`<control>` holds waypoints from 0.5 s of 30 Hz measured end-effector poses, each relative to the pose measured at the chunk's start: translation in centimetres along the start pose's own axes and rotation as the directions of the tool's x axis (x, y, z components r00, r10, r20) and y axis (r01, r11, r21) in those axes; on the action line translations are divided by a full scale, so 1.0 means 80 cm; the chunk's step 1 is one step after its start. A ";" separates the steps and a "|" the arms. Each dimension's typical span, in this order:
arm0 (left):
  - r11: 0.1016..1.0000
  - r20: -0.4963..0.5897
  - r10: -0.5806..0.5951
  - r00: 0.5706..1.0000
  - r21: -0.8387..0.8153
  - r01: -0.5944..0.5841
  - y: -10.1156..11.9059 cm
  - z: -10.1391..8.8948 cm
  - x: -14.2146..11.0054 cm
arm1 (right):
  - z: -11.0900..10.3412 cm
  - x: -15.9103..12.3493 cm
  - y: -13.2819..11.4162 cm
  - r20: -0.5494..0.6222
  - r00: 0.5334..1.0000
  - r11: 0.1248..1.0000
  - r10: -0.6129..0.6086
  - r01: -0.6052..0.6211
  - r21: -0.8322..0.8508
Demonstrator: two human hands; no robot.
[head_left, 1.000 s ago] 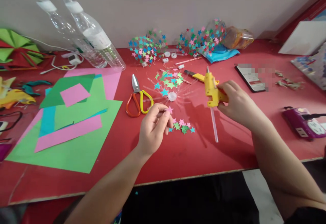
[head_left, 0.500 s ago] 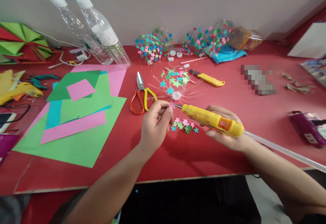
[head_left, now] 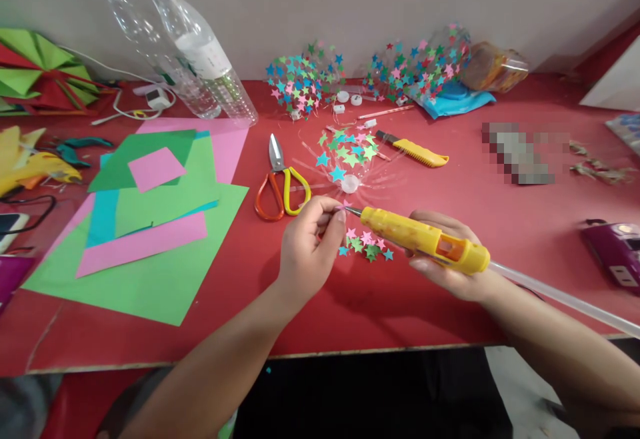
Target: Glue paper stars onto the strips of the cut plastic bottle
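Between thumb and finger, my left hand (head_left: 313, 246) pinches a small pink paper star (head_left: 343, 205). My right hand (head_left: 450, 266) is wrapped round a yellow hot glue gun (head_left: 420, 236), whose metal tip meets or nearly meets the star. A long clear glue stick (head_left: 560, 296) sticks out of the gun's back end. Just beyond my hands, a clear plastic piece with thin splayed strips (head_left: 349, 184) carries green and blue stars (head_left: 347, 149). Loose pink, green and blue paper stars (head_left: 370, 246) lie below the gun.
Scissors (head_left: 277, 179) with red and yellow handles lie left of the strips. A yellow cutter knife (head_left: 420, 152) lies behind the gun. Coloured paper sheets (head_left: 150, 226) cover the left side. Plastic bottles (head_left: 205, 59) and star-covered ornaments (head_left: 300, 82) stand at the back. A purple socket box (head_left: 615, 252) sits right.
The view has shifted slightly. Both hands keep their grips, and the glue gun's tip stays at the pink star, which now shows a little more clearly.
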State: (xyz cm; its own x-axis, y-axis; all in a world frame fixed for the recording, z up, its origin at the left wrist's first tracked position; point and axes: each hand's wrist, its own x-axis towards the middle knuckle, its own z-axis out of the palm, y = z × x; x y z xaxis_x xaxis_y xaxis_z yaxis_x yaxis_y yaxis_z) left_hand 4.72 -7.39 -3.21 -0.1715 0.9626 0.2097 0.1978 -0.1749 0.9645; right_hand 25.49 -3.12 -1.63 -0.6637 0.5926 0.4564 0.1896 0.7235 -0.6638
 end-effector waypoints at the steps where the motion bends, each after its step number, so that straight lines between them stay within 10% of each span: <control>1: 1.000 0.001 -0.002 1.000 -0.002 0.002 0.000 0.000 0.000 | 0.000 0.000 0.000 0.002 1.000 1.000 0.006 -0.006 0.005; 15: 1.000 -0.005 -0.005 1.000 -0.003 0.005 0.002 0.000 0.001 | 0.001 -0.001 0.000 0.007 0.998 0.997 0.065 -0.065 0.052</control>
State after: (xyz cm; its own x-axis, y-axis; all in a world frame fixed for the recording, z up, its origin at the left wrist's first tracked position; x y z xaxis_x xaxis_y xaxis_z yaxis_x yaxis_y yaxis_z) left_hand 4.72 -7.36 -3.01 -0.1778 0.9624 0.2055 0.1936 -0.1705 0.9661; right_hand 25.44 -3.18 -1.71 -0.6554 0.6356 0.4081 0.1945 0.6641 -0.7219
